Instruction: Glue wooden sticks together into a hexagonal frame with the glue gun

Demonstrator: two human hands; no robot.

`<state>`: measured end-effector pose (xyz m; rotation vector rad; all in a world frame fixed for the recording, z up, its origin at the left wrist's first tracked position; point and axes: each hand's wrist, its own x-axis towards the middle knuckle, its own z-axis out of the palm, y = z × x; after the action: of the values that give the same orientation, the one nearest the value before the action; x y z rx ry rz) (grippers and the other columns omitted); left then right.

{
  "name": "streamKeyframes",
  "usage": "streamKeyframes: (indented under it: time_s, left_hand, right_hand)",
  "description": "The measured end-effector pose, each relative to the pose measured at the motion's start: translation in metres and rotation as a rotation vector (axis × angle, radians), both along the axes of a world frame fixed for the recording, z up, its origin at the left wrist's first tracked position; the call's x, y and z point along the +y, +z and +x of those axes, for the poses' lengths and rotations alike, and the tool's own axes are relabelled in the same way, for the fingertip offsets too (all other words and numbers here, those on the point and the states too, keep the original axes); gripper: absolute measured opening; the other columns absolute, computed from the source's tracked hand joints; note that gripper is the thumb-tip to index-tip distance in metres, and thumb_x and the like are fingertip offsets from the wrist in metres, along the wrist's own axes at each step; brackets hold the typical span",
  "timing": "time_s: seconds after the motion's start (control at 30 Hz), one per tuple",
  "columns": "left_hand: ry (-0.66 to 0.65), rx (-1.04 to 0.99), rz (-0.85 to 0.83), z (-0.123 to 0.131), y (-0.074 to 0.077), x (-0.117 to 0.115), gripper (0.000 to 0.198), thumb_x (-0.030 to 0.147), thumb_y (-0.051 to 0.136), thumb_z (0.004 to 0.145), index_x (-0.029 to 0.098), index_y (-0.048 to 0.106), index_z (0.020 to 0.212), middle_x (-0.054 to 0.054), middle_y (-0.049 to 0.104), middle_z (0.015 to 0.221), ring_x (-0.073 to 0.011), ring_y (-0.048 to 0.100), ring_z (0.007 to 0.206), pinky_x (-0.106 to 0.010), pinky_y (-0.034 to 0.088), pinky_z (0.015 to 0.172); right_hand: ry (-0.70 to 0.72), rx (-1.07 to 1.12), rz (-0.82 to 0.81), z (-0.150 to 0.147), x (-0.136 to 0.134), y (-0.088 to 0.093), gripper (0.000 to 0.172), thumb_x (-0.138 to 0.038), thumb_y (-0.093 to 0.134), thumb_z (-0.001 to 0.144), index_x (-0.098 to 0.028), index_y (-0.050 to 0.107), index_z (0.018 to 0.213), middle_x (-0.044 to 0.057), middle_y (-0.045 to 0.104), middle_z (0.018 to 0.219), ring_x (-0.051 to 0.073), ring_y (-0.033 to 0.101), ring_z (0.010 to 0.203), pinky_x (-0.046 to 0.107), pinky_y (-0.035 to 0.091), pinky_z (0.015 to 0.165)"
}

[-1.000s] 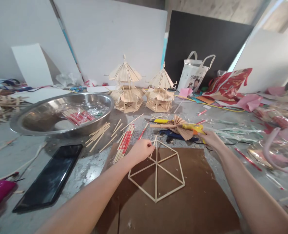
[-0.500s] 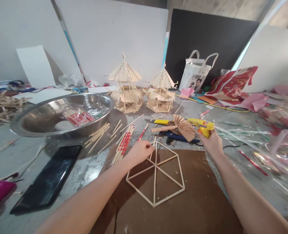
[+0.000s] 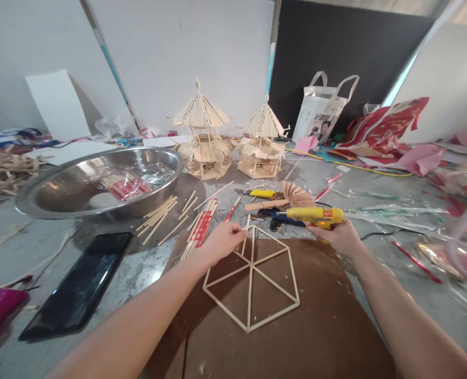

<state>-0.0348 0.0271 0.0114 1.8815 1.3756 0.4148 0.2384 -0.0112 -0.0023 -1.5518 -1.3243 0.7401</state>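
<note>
My left hand pinches a short wooden stick upright beside the upper left of a hexagonal stick frame. That frame has spokes meeting near its middle and lies flat on a brown board. Wrapped around a yellow hot glue gun is my right hand, to the right of the frame's top corner. The gun's nozzle points left, toward the held stick but apart from it. Red-wrapped sticks lie just behind my left hand.
Two stick pavilions stand at the back. A steel basin with wrapped sticks is at left, near a black phone. A yellow cutter, a folded paper fan and a dark blue tool lie behind the board.
My right hand has turned the glue gun so its nozzle points left, and lowered it slightly. My left hand stays almost in place with the stick. The camera view has shifted a little.
</note>
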Motion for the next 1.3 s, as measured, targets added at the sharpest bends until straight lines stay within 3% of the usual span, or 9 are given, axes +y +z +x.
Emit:
streamKeyframes:
  time_s: [0.27, 0.43, 0.53, 0.8, 1.3]
  left_hand:
    - [0.026, -0.003, -0.022, 0.000, 0.001, 0.001, 0.032, 0.043, 0.044, 0.067, 0.015, 0.050, 0.053, 0.003, 0.048, 0.042, -0.0076, 0.037, 0.038, -0.021, 0.027, 0.042]
    - [0.042, 0.025, -0.011, 0.001, 0.002, 0.002, 0.033, 0.043, 0.046, 0.067, 0.015, 0.049, 0.050, 0.003, 0.048, 0.041, -0.0076, 0.036, 0.038, -0.021, 0.026, 0.041]
    - [0.031, 0.017, -0.011, 0.001, 0.001, 0.002, 0.032, 0.043, 0.046, 0.067, 0.015, 0.051, 0.052, 0.003, 0.048, 0.041, -0.0076, 0.036, 0.038, -0.021, 0.027, 0.042]
    - [-0.003, 0.010, 0.000, 0.004, 0.003, -0.001, 0.034, 0.041, 0.047, 0.068, 0.015, 0.048, 0.047, 0.004, 0.047, 0.039, -0.0077, 0.039, 0.040, -0.021, 0.029, 0.045]
    - [-0.008, 0.025, 0.016, 0.007, 0.002, -0.002, 0.031, 0.038, 0.047, 0.069, 0.015, 0.050, 0.049, 0.002, 0.050, 0.042, -0.0079, 0.039, 0.041, -0.022, 0.028, 0.046]
  right_hand:
    - [0.272, 0.015, -0.127, -0.016, -0.013, 0.006, 0.027, -0.038, 0.065, 0.056, -0.014, 0.063, 0.070, 0.002, 0.062, 0.058, 0.011, 0.050, 0.043, 0.023, 0.042, 0.041]
    - [0.414, -0.010, -0.167, -0.029, -0.020, 0.010, 0.033, -0.036, 0.066, 0.058, -0.015, 0.063, 0.083, 0.004, 0.066, 0.079, 0.019, 0.060, 0.071, 0.030, 0.049, 0.066]
    - [0.479, -0.063, -0.208, -0.034, -0.022, 0.007, 0.034, -0.036, 0.064, 0.060, -0.014, 0.063, 0.086, 0.004, 0.066, 0.082, 0.020, 0.060, 0.076, 0.031, 0.048, 0.071]
    - [0.540, -0.227, -0.263, -0.026, -0.019, -0.006, 0.033, -0.037, 0.060, 0.064, -0.017, 0.062, 0.090, 0.002, 0.066, 0.084, 0.020, 0.060, 0.075, 0.030, 0.048, 0.070]
    - [0.536, -0.310, -0.283, -0.029, -0.022, -0.002, 0.028, -0.038, 0.058, 0.066, -0.020, 0.063, 0.087, 0.002, 0.066, 0.081, 0.021, 0.061, 0.073, 0.031, 0.049, 0.068]
